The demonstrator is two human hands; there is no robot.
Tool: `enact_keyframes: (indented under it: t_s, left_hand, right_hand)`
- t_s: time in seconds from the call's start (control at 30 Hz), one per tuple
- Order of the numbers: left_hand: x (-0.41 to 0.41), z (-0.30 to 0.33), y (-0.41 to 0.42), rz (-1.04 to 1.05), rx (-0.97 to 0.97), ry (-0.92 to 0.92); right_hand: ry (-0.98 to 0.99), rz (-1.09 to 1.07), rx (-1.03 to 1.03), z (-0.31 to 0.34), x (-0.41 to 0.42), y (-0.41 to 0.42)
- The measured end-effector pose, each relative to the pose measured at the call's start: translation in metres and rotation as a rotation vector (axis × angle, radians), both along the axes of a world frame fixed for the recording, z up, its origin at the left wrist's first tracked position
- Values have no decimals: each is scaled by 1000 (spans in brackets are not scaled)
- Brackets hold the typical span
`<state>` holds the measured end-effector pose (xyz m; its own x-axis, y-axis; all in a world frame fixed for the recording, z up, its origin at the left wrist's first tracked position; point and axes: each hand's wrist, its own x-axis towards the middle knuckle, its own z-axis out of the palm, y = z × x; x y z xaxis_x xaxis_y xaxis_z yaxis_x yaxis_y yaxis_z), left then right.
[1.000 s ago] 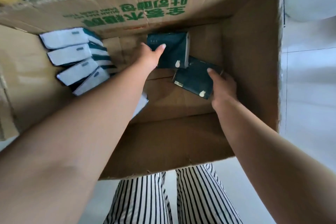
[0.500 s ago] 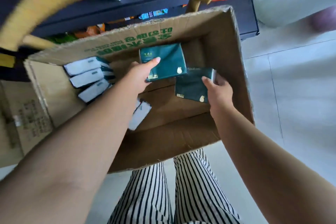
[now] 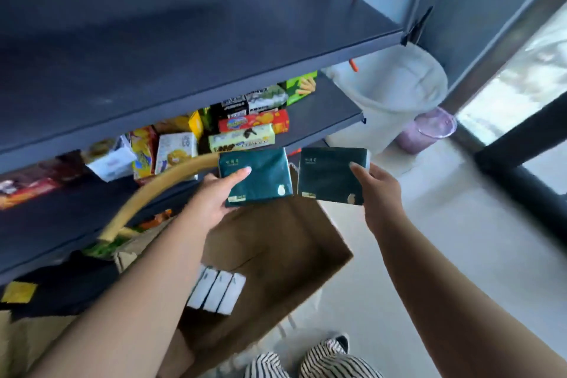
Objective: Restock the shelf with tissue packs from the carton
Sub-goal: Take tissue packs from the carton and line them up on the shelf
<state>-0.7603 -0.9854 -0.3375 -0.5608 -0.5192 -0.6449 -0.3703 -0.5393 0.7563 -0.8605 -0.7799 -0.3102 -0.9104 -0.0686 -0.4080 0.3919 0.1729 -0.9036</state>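
Left of and above the left hand (image 3: 214, 193) stretches the dark shelf (image 3: 184, 49), with snack boxes (image 3: 242, 132) on the tier beneath it. That hand grips one green tissue pack (image 3: 260, 176), thumb across its face. Just beside it, the right hand (image 3: 379, 193) holds a second tissue pack (image 3: 328, 173). Below both hands sits the carton (image 3: 276, 242), white-ended packs (image 3: 217, 293) inside.

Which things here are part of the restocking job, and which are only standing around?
Part of the job:
- left hand holding a green tissue pack
- right hand holding a second green pack
- carton with white-ended packs inside
- dark shelf

Only standing around:
- snack boxes on the lower shelf
- white bin
- purple container
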Motion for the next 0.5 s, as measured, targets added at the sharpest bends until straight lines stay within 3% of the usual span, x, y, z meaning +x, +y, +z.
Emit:
enact_keyframes:
  t_s: [0.3, 0.5]
  left_hand:
    - [-71, 111, 55, -143, -244, 317]
    - [-121, 150, 120, -97, -342, 427]
  right_hand:
    - [220, -5, -321, 101, -53, 73]
    - [313, 64, -372, 133, -119, 140]
